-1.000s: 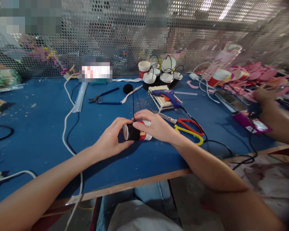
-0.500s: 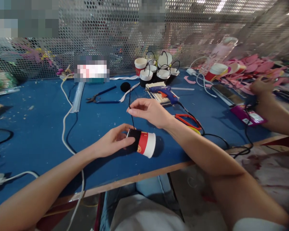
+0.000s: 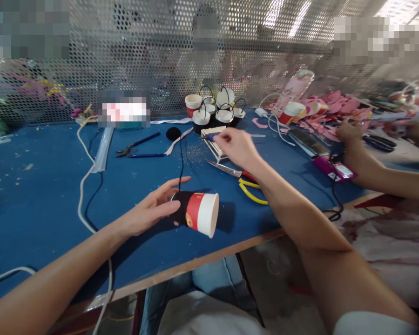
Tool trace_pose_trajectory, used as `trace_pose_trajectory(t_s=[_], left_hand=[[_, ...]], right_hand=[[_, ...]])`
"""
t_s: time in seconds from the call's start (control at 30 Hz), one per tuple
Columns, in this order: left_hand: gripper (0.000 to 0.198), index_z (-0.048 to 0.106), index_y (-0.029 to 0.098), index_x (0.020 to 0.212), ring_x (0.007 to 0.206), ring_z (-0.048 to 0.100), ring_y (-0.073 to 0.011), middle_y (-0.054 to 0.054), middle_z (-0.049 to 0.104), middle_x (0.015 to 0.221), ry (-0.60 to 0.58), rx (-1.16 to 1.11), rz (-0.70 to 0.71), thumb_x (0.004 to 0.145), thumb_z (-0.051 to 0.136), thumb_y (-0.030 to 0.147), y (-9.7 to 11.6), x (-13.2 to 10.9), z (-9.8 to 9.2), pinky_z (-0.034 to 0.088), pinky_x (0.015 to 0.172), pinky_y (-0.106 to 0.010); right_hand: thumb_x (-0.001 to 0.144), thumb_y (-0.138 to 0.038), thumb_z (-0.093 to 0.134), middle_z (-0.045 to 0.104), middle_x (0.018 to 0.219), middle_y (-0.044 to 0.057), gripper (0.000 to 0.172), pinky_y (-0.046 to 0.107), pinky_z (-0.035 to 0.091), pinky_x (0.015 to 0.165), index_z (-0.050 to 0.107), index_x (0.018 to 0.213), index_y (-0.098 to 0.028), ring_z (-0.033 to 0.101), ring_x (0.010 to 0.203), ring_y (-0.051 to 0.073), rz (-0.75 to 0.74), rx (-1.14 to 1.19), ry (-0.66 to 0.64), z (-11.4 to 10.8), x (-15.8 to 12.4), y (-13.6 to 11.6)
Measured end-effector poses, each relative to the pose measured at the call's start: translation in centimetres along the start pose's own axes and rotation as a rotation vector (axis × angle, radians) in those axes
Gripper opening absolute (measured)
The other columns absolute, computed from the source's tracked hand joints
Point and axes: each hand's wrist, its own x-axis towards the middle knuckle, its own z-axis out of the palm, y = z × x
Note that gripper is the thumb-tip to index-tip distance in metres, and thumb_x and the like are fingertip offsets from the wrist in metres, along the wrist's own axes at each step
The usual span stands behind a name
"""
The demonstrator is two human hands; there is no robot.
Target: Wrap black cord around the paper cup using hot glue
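My left hand [image 3: 150, 210] grips a paper cup [image 3: 199, 214] that lies on its side over the blue table [image 3: 49, 195], near the front edge. The cup is red and white, and black yarn is wound round its bottom end. One black strand [image 3: 180, 160] runs up from the cup toward a black yarn ball [image 3: 173, 133]. My right hand [image 3: 238, 147] is farther back, fingers curled over the blue glue gun [image 3: 209, 136], which rests on a stack of wooden sticks [image 3: 212, 148].
Scissors with red and yellow handles [image 3: 247, 182] lie right of the cup. Pliers [image 3: 136, 146] and a white cable [image 3: 84, 181] lie to the left. Cups with black handles [image 3: 214, 109] stand by the mesh wall. Another person's hand [image 3: 349, 132] works among pink cut-outs [image 3: 330, 104] at right.
My right hand let go of the yarn strand and reached back to the glue gun. My left hand turned the cup so its open mouth faces right and toward me.
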Motion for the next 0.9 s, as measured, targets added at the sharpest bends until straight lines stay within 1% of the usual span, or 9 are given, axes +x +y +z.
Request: trace_pose_trajectory(t_s=[0.03, 0.07, 0.13, 0.23, 0.33, 0.5, 0.6, 0.7, 0.9], left_hand=[[0.060, 0.036, 0.031, 0.134, 0.092, 0.059, -0.0236, -0.010, 0.055, 0.114, 0.023, 0.001, 0.011, 0.080, 0.058, 0.044, 0.0, 0.1, -0.1, 0.054, 0.065, -0.031], [0.060, 0.035, 0.030, 0.134, 0.091, 0.059, -0.0230, -0.011, 0.055, 0.113, 0.050, 0.009, 0.025, 0.080, 0.058, 0.043, 0.0, 0.1, -0.1, 0.054, 0.064, -0.030], [0.059, 0.034, 0.027, 0.134, 0.090, 0.059, -0.0214, -0.011, 0.054, 0.112, 0.110, 0.039, 0.054, 0.082, 0.057, 0.041, 0.0, 0.3, -0.2, 0.054, 0.065, -0.030], [0.059, 0.034, 0.024, 0.133, 0.090, 0.059, -0.0199, -0.011, 0.053, 0.114, 0.181, 0.069, 0.071, 0.081, 0.058, 0.039, -0.2, 0.6, -0.3, 0.054, 0.068, -0.031], [0.062, 0.034, 0.022, 0.131, 0.088, 0.059, -0.0190, -0.011, 0.051, 0.116, 0.219, 0.073, 0.069, 0.079, 0.061, 0.039, -0.3, 0.7, -0.2, 0.055, 0.069, -0.032], [0.061, 0.036, 0.020, 0.127, 0.079, 0.061, -0.0153, -0.012, 0.049, 0.120, 0.316, 0.165, 0.100, 0.076, 0.063, 0.039, -0.6, 0.9, -0.5, 0.054, 0.067, -0.032], [0.059, 0.039, 0.019, 0.124, 0.082, 0.061, -0.0162, -0.012, 0.051, 0.119, 0.404, 0.249, 0.130, 0.074, 0.066, 0.038, -0.8, 1.0, -0.9, 0.053, 0.071, -0.033], [0.056, 0.041, 0.018, 0.122, 0.081, 0.061, -0.0177, -0.009, 0.060, 0.103, 0.435, 0.338, 0.110, 0.074, 0.065, 0.038, -1.0, 1.1, -1.3, 0.051, 0.073, -0.033], [0.052, 0.047, 0.018, 0.119, 0.081, 0.061, -0.0176, -0.007, 0.062, 0.096, 0.491, 0.420, 0.170, 0.073, 0.066, 0.035, -1.1, 1.3, -1.8, 0.051, 0.069, -0.031]], right_hand=[[0.079, -0.029, 0.050, 0.065, 0.077, 0.008, 0.020, 0.031, 0.043, 0.068, 0.064, 0.081, -0.014, 0.059, 0.074, 0.019, 0.027, -0.122, 0.072, -0.6, 0.5, 1.2], [0.076, -0.026, 0.052, 0.065, 0.080, 0.011, 0.018, 0.033, 0.043, 0.071, 0.064, 0.080, -0.013, 0.059, 0.078, 0.021, 0.071, -0.233, 0.053, -1.1, 1.0, 2.3], [0.071, -0.023, 0.056, 0.063, 0.079, 0.015, 0.014, 0.037, 0.043, 0.072, 0.063, 0.073, -0.011, 0.058, 0.079, 0.026, 0.125, -0.357, -0.112, -1.3, 1.7, 4.1], [0.068, -0.023, 0.058, 0.062, 0.073, 0.015, 0.013, 0.037, 0.043, 0.068, 0.061, 0.066, -0.011, 0.059, 0.075, 0.027, 0.145, -0.364, -0.196, -0.7, 2.0, 5.3], [0.071, -0.023, 0.054, 0.063, 0.082, 0.016, 0.018, 0.037, 0.044, 0.069, 0.061, 0.080, -0.009, 0.059, 0.079, 0.027, 0.165, -0.340, -0.132, 0.0, 1.6, 5.4], [0.066, -0.023, 0.063, 0.064, 0.095, 0.012, 0.045, 0.036, 0.047, 0.071, 0.050, 0.108, -0.010, 0.060, 0.084, 0.024, 0.204, 0.045, 0.130, -0.4, 0.2, 4.7], [0.069, -0.031, 0.064, 0.065, 0.093, 0.008, 0.040, 0.034, 0.049, 0.066, 0.054, 0.104, -0.015, 0.061, 0.078, 0.021, 0.114, 0.320, -0.049, -1.5, -1.2, 3.1], [0.072, -0.037, 0.063, 0.066, 0.083, 0.005, 0.027, 0.033, 0.049, 0.061, 0.061, 0.090, -0.017, 0.061, 0.072, 0.020, 0.088, 0.350, -0.217, -2.3, -2.9, 0.9], [0.075, -0.035, 0.061, 0.069, 0.085, 0.004, 0.024, 0.031, 0.049, 0.059, 0.066, 0.092, -0.019, 0.061, 0.068, 0.018, 0.029, 0.376, -0.256, -1.9, -5.6, -1.5]])
